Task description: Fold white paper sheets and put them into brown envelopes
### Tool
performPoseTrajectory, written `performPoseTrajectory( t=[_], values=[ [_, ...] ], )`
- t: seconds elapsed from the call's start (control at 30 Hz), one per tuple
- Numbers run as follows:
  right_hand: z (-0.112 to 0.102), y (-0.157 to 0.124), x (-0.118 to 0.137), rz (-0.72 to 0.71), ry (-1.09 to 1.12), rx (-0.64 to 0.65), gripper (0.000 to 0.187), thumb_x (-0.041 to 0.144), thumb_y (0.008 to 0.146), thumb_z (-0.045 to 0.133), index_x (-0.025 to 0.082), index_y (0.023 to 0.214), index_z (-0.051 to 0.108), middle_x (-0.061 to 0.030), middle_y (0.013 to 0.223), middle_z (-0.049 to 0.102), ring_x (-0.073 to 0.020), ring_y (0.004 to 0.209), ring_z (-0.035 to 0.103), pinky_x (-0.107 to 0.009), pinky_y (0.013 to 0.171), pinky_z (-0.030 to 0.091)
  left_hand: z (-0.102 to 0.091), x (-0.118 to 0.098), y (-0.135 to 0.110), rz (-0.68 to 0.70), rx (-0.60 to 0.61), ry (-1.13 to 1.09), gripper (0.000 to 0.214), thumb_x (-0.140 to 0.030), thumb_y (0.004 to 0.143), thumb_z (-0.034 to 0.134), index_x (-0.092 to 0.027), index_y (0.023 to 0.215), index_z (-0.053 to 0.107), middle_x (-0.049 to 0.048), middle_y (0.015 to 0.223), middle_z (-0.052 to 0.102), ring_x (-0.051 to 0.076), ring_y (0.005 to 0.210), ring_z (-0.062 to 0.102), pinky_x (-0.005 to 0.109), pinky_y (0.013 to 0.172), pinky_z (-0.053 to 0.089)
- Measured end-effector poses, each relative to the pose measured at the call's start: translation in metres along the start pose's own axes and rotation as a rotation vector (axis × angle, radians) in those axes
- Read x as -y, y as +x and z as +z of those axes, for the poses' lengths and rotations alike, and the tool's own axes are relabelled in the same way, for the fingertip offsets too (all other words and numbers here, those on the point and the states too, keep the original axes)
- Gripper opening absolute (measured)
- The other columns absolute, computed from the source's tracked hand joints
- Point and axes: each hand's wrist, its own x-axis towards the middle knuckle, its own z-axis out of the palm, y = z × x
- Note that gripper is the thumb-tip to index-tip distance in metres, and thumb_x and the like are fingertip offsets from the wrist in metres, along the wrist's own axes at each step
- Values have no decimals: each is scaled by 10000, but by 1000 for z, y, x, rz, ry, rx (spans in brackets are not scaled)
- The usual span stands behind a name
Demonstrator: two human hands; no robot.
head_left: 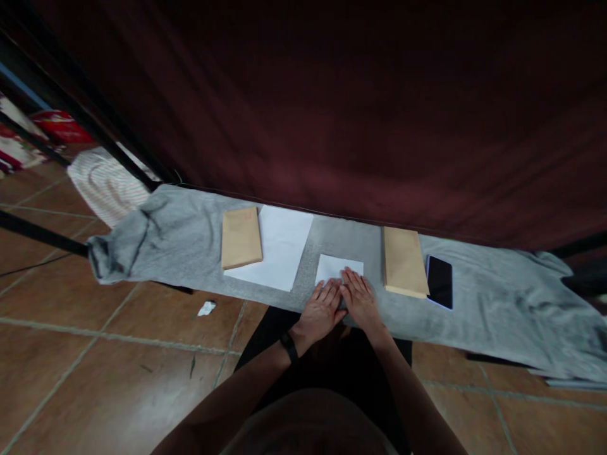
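A small white sheet of paper [339, 264], which looks folded, lies on the grey cloth [332, 237] in front of me. My left hand [322, 308] rests flat on its near left part, fingers stretched out. My right hand [359, 297] presses flat on the near right part, its fingers also extended. The two hands meet near the middle, fingertips close together, and cover the paper's near edge. To the left lie larger white sheets [284, 243], partly under a stack of brown envelopes [241, 239]. Right of my hands sits another stack of brown envelopes [404, 260].
A phone [440, 282] with a dark screen lies beside the right envelope stack. Behind the narrow covered surface hangs a dark red curtain [332, 126]. Black metal bars [42, 234] stand at the left. A scrap of white paper [207, 308] is on the tiled floor [156, 322].
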Motion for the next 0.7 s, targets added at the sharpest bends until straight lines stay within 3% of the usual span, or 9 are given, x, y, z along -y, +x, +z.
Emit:
performPoseTrajectory(
  t=[0.47, 0.7],
  values=[
    [2, 0, -16, 89, -54, -65, 530, 313, 1047, 324, 99, 1532, 345, -145, 1565, 386, -278, 1425, 393, -480, 1156, 295, -6, 2, 3, -3, 13, -28, 552, -430, 1016, 363, -167, 1500, 386, 89, 1590, 381, 244, 1491, 292, 468, 1233, 215],
    [2, 2, -12, 107, -70, -75, 531, 318, 1048, 334, 101, 1532, 347, -143, 1558, 398, -273, 1429, 386, -468, 1153, 298, -5, 5, 26, -114, -44, -29, 508, -311, 1026, 303, -80, 1463, 420, 146, 1551, 430, 229, 1467, 346, 430, 1205, 290]
  ],
)
